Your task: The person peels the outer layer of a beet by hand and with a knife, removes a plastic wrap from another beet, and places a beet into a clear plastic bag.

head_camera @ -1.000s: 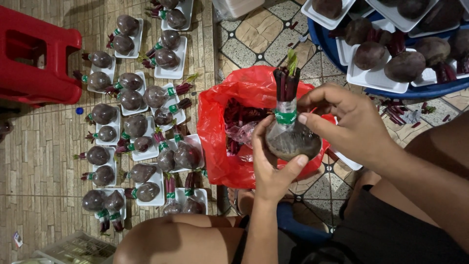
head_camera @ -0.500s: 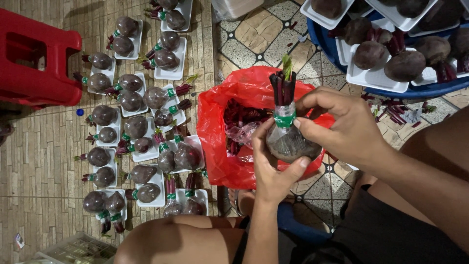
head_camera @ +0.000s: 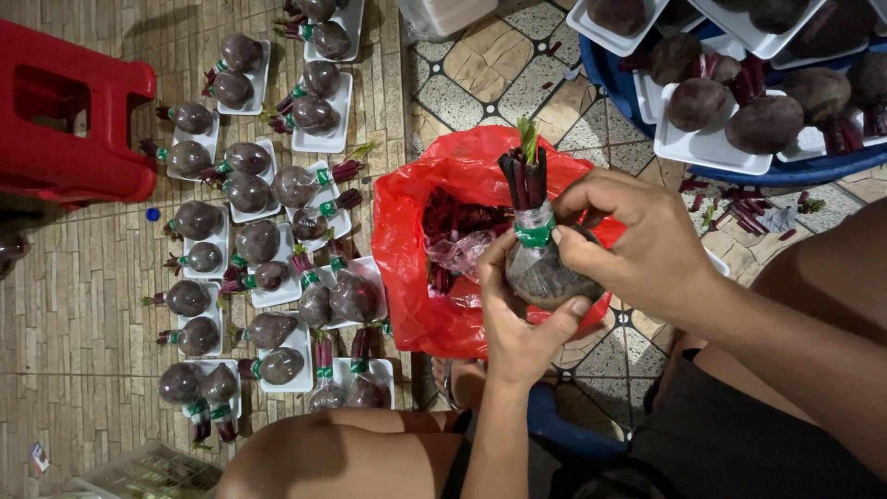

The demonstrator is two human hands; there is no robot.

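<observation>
I hold a wrapped beetroot (head_camera: pixel 543 270) upright in front of me, over the mouth of the red plastic bag (head_camera: pixel 434 199), its cut dark-red stalks (head_camera: pixel 523 178) pointing up with a bit of green at the top. My left hand (head_camera: pixel 517 323) cups the root from below, thumb along its left side and fingers curled under, closed on it. My right hand (head_camera: pixel 637 242) comes in from the right and pinches at the neck, where a band of green tape (head_camera: pixel 535 235) circles the clear wrap just below the stalks. Compared with half a second ago and a second ago, the beetroot sits in nearly the same spot above the bag, and both hands keep the same grip; I see no clear shift. Inside the bag lie trimmed red stalks and a crumple of clear film (head_camera: pixel 459 249). On the floor to my left, white foam trays (head_camera: pixel 277 286) carry rows of wrapped beetroots (head_camera: pixel 249 242), each with a green band at the neck. A red plastic stool (head_camera: pixel 69 120) stands at the far left. Up at the right, a blue tub (head_camera: pixel 804 171) holds more white trays with unwrapped beetroots (head_camera: pixel 765 123). My bare knee (head_camera: pixel 342 453) fills the bottom edge.
</observation>
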